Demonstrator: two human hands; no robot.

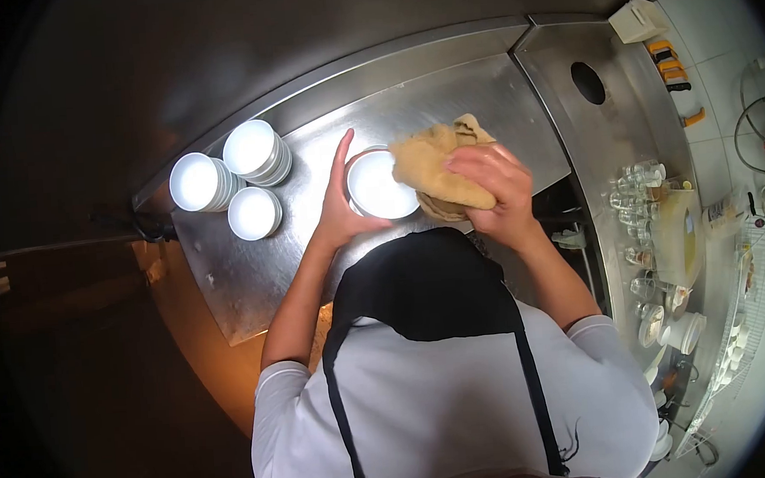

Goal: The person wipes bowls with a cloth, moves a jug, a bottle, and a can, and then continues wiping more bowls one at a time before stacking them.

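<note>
My left hand [346,208] curves round the left side of a white bowl [381,186], thumb and fingers spread along its rim. At the bowl's right edge, my right hand [495,184] grips a crumpled tan cloth [435,167], which hangs over part of the rim. Another rim shows just behind the bowl, so it may sit on others. To the left on the steel counter [331,119] are a stack of white bowls [195,182], a second stack [250,148] and a shorter one [254,213].
A raised steel edge [389,61] runs along the counter's back. To the right, a steel surface with a dark round hole [588,83] adjoins it. Glass cups [638,197], a yellowish container [678,237] and a wire rack [750,304] stand farther right.
</note>
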